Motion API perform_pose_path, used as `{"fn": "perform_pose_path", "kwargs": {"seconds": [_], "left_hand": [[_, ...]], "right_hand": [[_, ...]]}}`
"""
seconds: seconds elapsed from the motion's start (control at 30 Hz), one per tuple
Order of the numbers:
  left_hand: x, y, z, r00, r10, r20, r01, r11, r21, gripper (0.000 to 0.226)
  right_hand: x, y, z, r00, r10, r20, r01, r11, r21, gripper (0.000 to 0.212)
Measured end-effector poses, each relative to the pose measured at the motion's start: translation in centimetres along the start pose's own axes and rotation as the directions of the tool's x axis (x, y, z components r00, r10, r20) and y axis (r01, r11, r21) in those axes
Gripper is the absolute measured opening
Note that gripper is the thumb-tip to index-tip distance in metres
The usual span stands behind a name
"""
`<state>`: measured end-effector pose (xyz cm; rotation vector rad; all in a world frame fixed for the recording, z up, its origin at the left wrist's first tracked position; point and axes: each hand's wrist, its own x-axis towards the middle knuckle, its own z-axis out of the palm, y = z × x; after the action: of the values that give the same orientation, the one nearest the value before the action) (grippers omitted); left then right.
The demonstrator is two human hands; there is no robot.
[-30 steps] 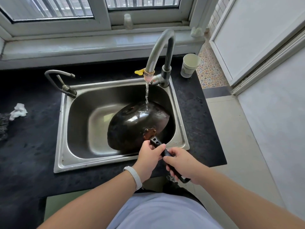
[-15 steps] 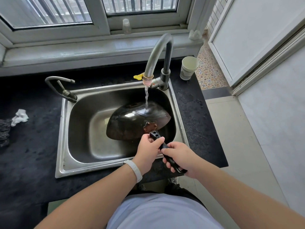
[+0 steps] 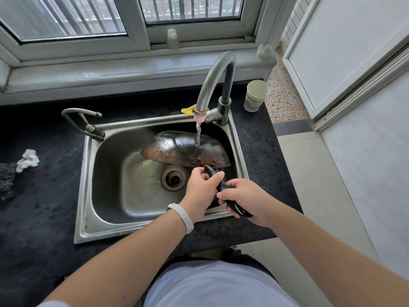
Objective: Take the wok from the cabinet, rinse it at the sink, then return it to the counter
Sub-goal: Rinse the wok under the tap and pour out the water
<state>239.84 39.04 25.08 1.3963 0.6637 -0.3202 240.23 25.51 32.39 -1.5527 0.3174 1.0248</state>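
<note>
The right hand (image 3: 245, 200) grasps the end of the black handle (image 3: 222, 186) above the sink (image 3: 88, 196) front rim, and the left hand (image 3: 202, 191) grips it just ahead. Beyond them the wok (image 3: 177, 147) is tilted inside the sink, its dark outer side under water (image 3: 198, 135) from the tap (image 3: 213, 83).

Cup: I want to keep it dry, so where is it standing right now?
In the head view, the cup stands at the back right corner of the counter, just right of the tap, outside the sink.
</note>
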Motion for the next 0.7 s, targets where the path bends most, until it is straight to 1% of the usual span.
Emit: {"fn": "perform_pose_path", "kwargs": {"seconds": [0.07,0.2,0.4,0.5,0.7], "left_hand": [[0.1,0.2,0.3,1.000,-0.004,-0.006,0.004,1.000,0.009,0.035],[0.1,0.3,0.6,1.000,-0.002,-0.002,0.002,1.000,0.021,0.035],[-0.1,-0.3,0.8,1.000,0.006,0.018,-0.007,0.995,0.098,0.051],[-0.5,-0.9,1.0,0.999,0.015,0.043,-0.021,0.988,0.153,0.051],[-0.8,-1.9,1.1,0.997,0.027,0.073,-0.042,0.975,0.219,0.044]], "right_hand": [[0.1,-0.1,-0.4,1.000,0.001,0.001,-0.001,1.000,-0.018,0.019],[0.0,-0.2,-0.8,1.000,-0.004,0.011,0.004,0.999,-0.038,0.014],[-0.1,0.6,-1.0,0.999,0.042,0.011,-0.041,0.995,-0.095,0.016],[-0.2,1.5,-0.9,0.998,0.062,-0.011,-0.063,0.988,-0.144,0.016],[-0.2,3.0,-0.4,0.993,0.083,-0.088,-0.096,0.985,-0.147,0.021]]}}
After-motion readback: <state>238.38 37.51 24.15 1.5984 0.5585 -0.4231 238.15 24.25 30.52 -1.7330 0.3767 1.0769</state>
